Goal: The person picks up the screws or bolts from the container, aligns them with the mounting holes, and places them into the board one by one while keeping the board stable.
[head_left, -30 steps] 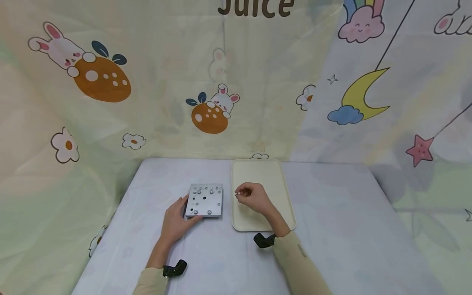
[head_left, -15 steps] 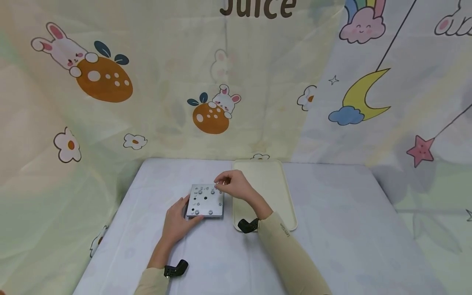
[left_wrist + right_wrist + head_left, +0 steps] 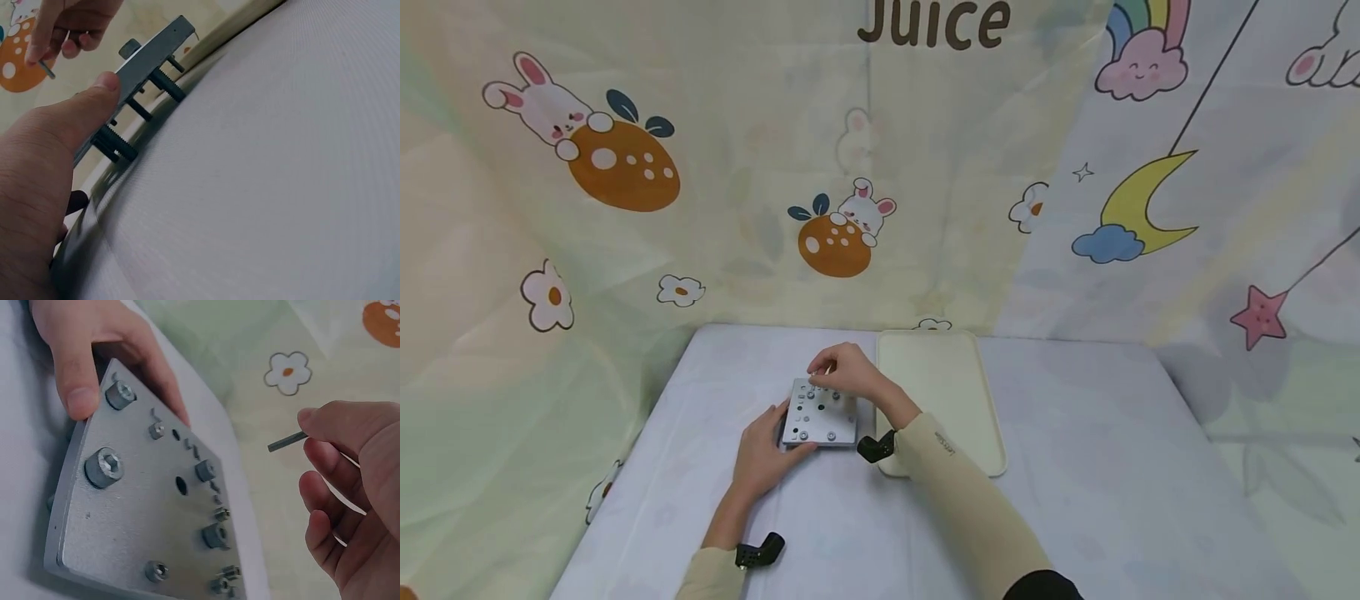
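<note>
A square silver metal plate [image 3: 817,423] stands on the white-covered table, raised on screw shanks that stick out below it. Several socket-head screws [image 3: 104,467] sit in its top, among open holes [image 3: 181,485] and small engraved marks. My left hand [image 3: 760,458] grips the plate from the left, thumb at the near edge and fingers along the far side. Over the plate's back edge, my right hand [image 3: 850,371] pinches a small screw [image 3: 286,442] between thumb and index finger. Only its thin grey shank shows, slanting downward; the fingers hide the other end.
To the right of the plate lies a cream rectangular tray [image 3: 936,400], partly behind the right forearm. A printed cloth backdrop [image 3: 737,167] hangs behind the table [image 3: 1075,467]. Each wrist wears a black camera mount [image 3: 762,552].
My right hand has moved left from above the tray to over the plate's back edge, carrying the small screw. The left hand keeps its grip on the plate.
</note>
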`<state>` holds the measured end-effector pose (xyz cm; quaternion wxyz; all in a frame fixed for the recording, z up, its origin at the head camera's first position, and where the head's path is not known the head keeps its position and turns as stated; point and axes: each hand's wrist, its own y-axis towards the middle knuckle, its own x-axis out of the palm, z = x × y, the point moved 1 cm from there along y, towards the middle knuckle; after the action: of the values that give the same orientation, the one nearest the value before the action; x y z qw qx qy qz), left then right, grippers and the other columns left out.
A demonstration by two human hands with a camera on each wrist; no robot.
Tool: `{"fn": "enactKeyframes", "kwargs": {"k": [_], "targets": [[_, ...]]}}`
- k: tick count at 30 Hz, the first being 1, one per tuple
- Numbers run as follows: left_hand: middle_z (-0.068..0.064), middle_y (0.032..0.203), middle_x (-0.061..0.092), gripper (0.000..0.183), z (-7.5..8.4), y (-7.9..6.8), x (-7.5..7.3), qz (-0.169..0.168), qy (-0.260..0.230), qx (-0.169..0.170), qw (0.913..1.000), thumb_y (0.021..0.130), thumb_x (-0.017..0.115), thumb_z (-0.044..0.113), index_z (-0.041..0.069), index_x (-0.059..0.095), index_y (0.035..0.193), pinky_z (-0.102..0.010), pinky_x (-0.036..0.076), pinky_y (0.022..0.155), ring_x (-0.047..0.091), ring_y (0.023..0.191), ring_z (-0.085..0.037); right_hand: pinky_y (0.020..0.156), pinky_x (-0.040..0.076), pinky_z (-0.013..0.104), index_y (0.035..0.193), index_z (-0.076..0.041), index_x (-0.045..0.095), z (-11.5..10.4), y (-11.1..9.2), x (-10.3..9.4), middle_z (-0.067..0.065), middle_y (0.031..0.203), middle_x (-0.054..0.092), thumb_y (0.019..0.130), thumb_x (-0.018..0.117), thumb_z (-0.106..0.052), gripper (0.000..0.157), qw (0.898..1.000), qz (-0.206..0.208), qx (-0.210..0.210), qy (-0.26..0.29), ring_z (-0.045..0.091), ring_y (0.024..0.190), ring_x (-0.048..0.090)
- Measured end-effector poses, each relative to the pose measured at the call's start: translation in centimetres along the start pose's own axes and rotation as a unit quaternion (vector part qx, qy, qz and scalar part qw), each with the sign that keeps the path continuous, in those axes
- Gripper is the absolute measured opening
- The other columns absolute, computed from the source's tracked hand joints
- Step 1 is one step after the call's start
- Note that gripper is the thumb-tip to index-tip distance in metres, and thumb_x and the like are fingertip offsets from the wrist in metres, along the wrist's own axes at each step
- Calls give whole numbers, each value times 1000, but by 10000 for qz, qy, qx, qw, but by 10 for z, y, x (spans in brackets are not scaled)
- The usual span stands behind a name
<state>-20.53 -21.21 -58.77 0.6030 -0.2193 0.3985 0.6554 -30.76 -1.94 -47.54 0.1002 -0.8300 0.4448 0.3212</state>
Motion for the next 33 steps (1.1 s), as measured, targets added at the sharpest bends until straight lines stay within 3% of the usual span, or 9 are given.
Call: {"fn": "enactKeyframes", "kwargs": {"k": [16, 33], "targets": [[-13, 141, 51, 99, -4, -3, 1, 78, -48, -26, 10000, 73, 66, 74, 11, 44, 146, -58, 32, 107, 40, 133, -37, 59, 46, 19, 97, -11, 75, 17, 20, 39, -8, 77, 64, 89, 72, -17, 11, 9991, 131, 388, 71, 7, 68, 55], [-11, 144, 49, 101, -2, -3, 3, 0, 23, -228, 9997, 72, 62, 77, 13, 42, 148, -57, 29, 109, 38, 135, -35, 59, 46, 20, 97, -12, 75, 29, 24, 47, -7, 76, 62, 89, 73, -17, 10, 9983, 374, 447, 83, 8, 69, 54]]}}
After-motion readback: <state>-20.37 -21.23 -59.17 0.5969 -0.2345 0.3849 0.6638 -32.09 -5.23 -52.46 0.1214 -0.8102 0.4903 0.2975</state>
